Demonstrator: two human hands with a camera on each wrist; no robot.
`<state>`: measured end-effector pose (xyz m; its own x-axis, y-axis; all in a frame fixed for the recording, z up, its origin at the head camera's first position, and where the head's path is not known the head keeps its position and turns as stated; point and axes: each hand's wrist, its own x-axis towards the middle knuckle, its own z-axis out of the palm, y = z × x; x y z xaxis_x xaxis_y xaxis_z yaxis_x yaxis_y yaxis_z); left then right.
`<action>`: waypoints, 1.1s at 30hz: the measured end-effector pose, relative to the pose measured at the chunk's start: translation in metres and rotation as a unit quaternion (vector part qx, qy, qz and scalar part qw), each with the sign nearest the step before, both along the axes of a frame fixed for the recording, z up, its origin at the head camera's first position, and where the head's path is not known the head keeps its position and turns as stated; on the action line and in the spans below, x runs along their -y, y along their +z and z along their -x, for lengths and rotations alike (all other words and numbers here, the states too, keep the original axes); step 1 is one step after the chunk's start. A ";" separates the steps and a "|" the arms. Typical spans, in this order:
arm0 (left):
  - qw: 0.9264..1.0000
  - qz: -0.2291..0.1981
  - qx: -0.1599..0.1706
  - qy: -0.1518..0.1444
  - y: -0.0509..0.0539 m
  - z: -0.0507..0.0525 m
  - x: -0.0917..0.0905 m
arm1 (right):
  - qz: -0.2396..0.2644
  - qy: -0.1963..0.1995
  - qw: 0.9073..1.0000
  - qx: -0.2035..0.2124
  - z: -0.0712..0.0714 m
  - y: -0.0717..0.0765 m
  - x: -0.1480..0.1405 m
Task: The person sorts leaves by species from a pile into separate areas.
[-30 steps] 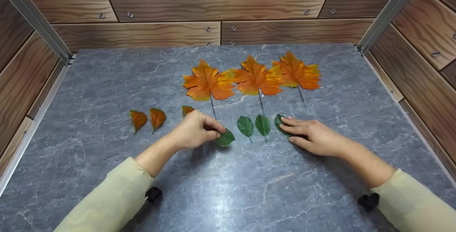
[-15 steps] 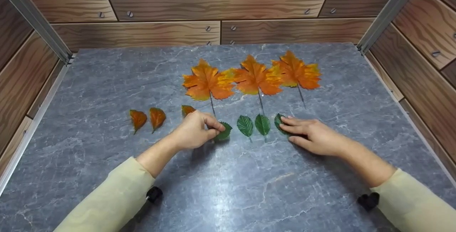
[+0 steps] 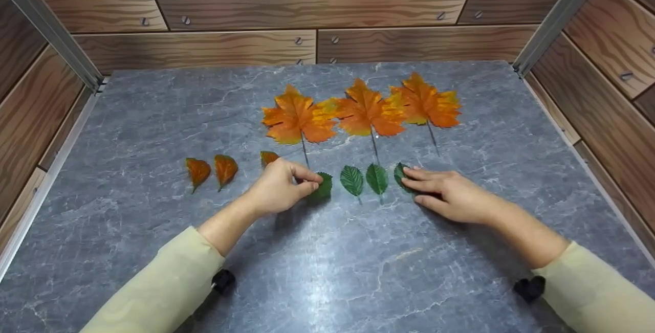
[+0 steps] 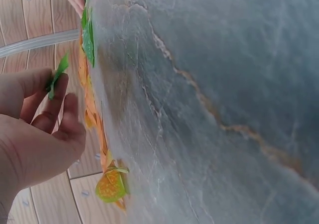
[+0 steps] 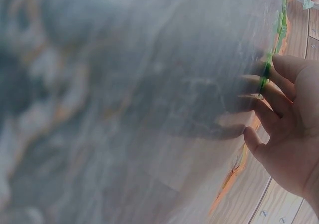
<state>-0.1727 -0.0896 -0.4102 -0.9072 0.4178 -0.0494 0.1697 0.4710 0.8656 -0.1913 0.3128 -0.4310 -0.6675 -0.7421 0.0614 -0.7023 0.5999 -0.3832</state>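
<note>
In the head view my left hand (image 3: 279, 187) pinches a small green leaf (image 3: 324, 185) between thumb and fingertips. The left wrist view shows this green leaf (image 4: 59, 74) held clear of the table. My right hand (image 3: 453, 197) lies with extended fingers on another green leaf (image 3: 400, 173), covering part of it. Between the hands, two more green leaves (image 3: 351, 180) (image 3: 377, 178) lie side by side. A small orange-brown leaf (image 3: 268, 157) is partly hidden behind my left hand.
Three orange maple leaves (image 3: 369, 110) with thin stems lie in a row farther back. Two small orange-brown leaves (image 3: 197, 172) (image 3: 225, 170) lie at the left. Wood-patterned walls (image 3: 317, 3) surround the grey marbled table (image 3: 169, 103) at the back and sides.
The green leaf in my left hand has turned from pointing down and right to standing more upright. My right hand has stayed in place.
</note>
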 end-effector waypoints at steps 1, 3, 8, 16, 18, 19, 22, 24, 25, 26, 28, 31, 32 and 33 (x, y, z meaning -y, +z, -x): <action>1.000 -0.002 0.001 0.001 0.000 0.000 0.000 | -0.002 -0.001 1.000 0.002 0.000 0.000 0.000; 1.000 -0.007 0.006 0.003 0.000 0.000 0.000 | -0.006 -0.004 1.000 0.006 0.000 0.000 0.000; 1.000 -0.007 0.018 0.017 -0.001 0.001 0.000 | -0.011 -0.007 1.000 0.010 0.000 0.000 0.000; 0.996 -0.032 0.065 0.043 -0.002 -0.001 -0.005 | -0.010 -0.005 1.000 0.007 0.000 0.000 0.001; 0.995 -0.047 0.079 0.042 -0.003 -0.001 -0.007 | -0.010 -0.005 1.000 0.007 0.000 0.000 0.001; 0.994 -0.053 0.085 0.040 -0.004 -0.001 -0.008 | -0.010 -0.005 1.000 0.007 0.000 0.000 0.001; 0.993 -0.062 0.098 0.033 -0.006 -0.001 -0.011 | -0.009 -0.003 1.000 0.006 0.001 0.000 0.001; 0.992 -0.068 0.105 0.031 -0.008 -0.001 -0.012 | -0.009 -0.003 1.000 0.007 0.001 0.000 0.001; 0.991 -0.071 0.109 0.031 -0.009 -0.001 -0.013 | -0.009 -0.003 1.000 0.008 0.001 0.000 0.001; 0.990 -0.073 0.115 0.031 -0.010 -0.001 -0.014 | -0.009 -0.004 1.000 0.010 0.001 0.000 0.000; 0.988 -0.080 0.126 0.031 -0.011 -0.001 -0.014 | -0.009 -0.005 1.000 0.013 0.000 0.000 0.000; 0.986 -0.091 0.137 0.028 -0.012 -0.002 -0.015 | -0.010 -0.006 1.000 0.017 0.000 0.000 0.000; 0.986 -0.094 0.139 0.027 -0.013 -0.002 -0.015 | -0.010 -0.005 1.000 0.017 0.000 0.000 0.000; 0.985 -0.096 0.139 0.025 -0.013 -0.002 -0.015 | -0.010 -0.005 1.000 0.017 0.000 0.001 0.000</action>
